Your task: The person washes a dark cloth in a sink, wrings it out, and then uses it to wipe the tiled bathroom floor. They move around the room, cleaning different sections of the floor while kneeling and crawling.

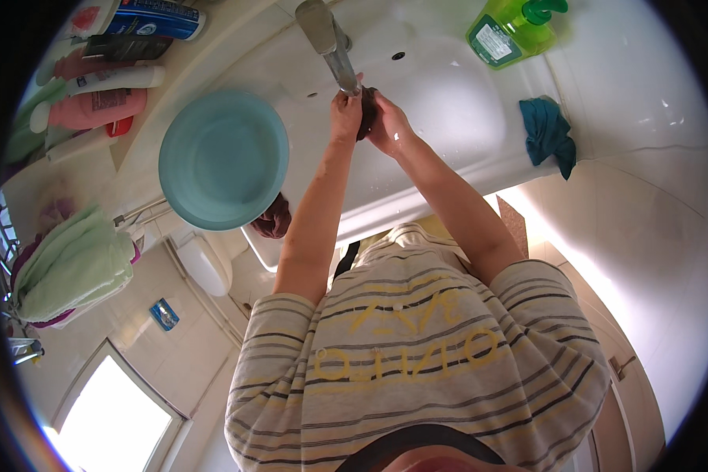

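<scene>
Under the spout of the metal faucet [330,44], both my hands are at a dark brown cloth [367,112] over the white sink [466,112]. My left hand [346,115] grips the cloth from the left, its fingers partly hidden beneath the faucet's tip. On the other side my right hand [390,125] holds the cloth between thumb and fingers. Water drops show on the right hand and on the sink. Left of my hands rests a light blue plastic basin [183,177]. A brown cloth [273,219] lies partly behind the basin's lower edge.
A teal cloth [546,133] drapes over the sink's right edge, below a green pump bottle [507,35]. Several toiletry bottles [100,109] stand along the left ledge. A light green towel [76,271] hangs at the left, with a white toilet [206,265] lower down.
</scene>
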`<state>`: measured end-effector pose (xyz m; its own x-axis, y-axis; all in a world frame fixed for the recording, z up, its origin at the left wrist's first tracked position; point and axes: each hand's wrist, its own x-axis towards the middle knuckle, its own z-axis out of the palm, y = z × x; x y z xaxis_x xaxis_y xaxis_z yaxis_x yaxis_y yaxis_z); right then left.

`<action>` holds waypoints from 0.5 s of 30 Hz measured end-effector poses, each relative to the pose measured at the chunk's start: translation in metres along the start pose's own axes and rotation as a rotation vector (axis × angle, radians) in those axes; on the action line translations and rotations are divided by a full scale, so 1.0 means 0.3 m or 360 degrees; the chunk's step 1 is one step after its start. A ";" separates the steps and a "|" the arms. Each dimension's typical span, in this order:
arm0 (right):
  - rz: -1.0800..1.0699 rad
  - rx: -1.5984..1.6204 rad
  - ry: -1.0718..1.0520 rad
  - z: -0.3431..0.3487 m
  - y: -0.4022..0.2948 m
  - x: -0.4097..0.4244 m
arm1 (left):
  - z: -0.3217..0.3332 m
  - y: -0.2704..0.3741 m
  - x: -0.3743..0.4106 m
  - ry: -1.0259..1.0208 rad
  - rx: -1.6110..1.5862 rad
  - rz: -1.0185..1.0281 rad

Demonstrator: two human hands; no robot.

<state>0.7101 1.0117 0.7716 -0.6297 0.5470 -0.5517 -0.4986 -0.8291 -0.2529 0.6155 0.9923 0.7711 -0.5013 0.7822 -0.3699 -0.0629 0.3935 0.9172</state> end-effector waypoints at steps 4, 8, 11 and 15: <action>-0.0013 0.0283 0.0078 -0.079 -0.064 0.053 | 0.123 0.023 -0.174 0.0016 0.0653 0.1176; -0.0021 0.0105 0.0188 -0.105 -0.009 0.083 | 0.107 0.026 -0.121 0.0039 0.0381 0.1049; -0.0063 -0.0087 0.0397 -0.094 0.035 0.093 | 0.117 0.044 -0.096 0.0092 -0.0016 0.0524; -0.0089 -0.0310 0.0582 -0.092 0.069 0.107 | 0.104 0.067 -0.077 0.0211 0.0053 0.0163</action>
<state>0.6961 1.0088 0.7266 -0.3344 0.5439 -0.7696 -0.3822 -0.8247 -0.4168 0.6528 0.9972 0.7936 -0.6134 0.7492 -0.2497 0.0218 0.3321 0.9430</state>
